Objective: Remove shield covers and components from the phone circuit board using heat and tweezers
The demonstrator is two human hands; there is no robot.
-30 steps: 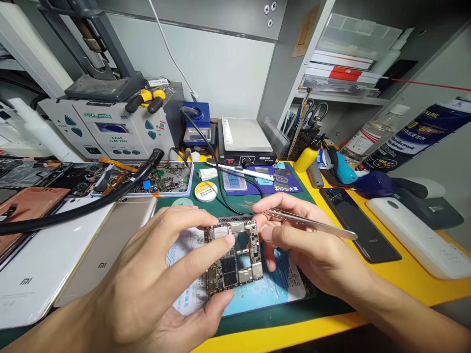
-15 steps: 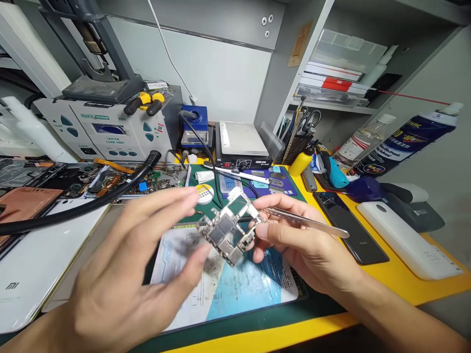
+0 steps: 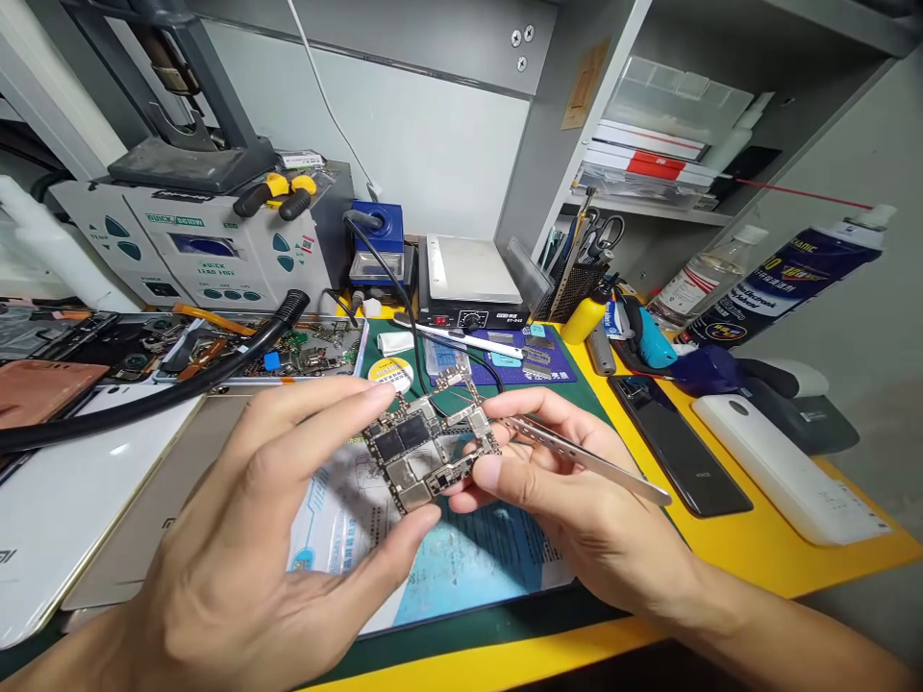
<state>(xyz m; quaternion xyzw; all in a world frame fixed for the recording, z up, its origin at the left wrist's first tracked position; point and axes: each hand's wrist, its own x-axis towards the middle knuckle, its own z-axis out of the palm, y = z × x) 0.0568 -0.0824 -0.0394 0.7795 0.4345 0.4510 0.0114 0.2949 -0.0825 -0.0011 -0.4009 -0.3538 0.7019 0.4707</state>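
I'm holding the board (image 3: 404,440) over the pad (image 3: 447,572), my right hand (image 3: 577,485) clamping its corner and cradling the tweezers (image 3: 602,465) too, seemingly so one grip is carrying both. My left hand (image 3: 266,519) is bracketing the opposite side; whether it's clamping, I can't tell.

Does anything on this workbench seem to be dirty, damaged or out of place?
The blue-and-white mat below the board has dark smudges on its blue part, so it looks dirty or worn. Nothing seems spilled.
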